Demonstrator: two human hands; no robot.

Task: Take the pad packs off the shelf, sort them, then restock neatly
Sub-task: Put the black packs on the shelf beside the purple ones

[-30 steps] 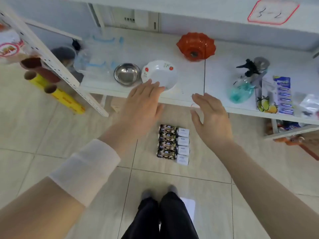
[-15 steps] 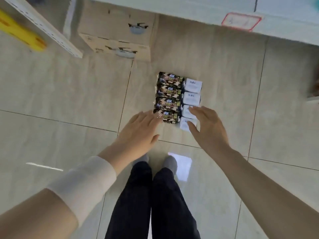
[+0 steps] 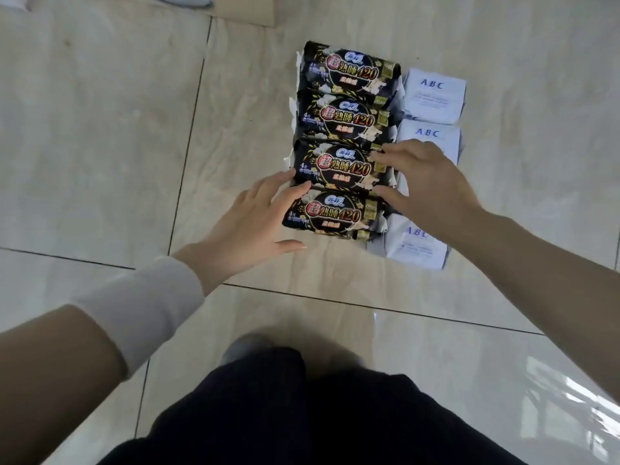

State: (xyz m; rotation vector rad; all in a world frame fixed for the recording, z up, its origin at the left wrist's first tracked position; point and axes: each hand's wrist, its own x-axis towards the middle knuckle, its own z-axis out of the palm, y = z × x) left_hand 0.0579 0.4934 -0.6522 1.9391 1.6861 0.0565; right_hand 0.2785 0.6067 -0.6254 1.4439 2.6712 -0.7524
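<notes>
One black pack [image 3: 335, 169]; left hand [image 3: 258, 213] flat against end; right hand [image 3: 426, 182] pinches other end.

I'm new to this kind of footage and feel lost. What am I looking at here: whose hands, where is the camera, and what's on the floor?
No machine here: a person wears a camera on the head, looking down at their own arms and legs. On the tiled floor lie four black packs in a column, with pale ABC packs beside them. The left hand touches the left end of the third black pack with straight fingers; the right hand grips its right end.
</notes>
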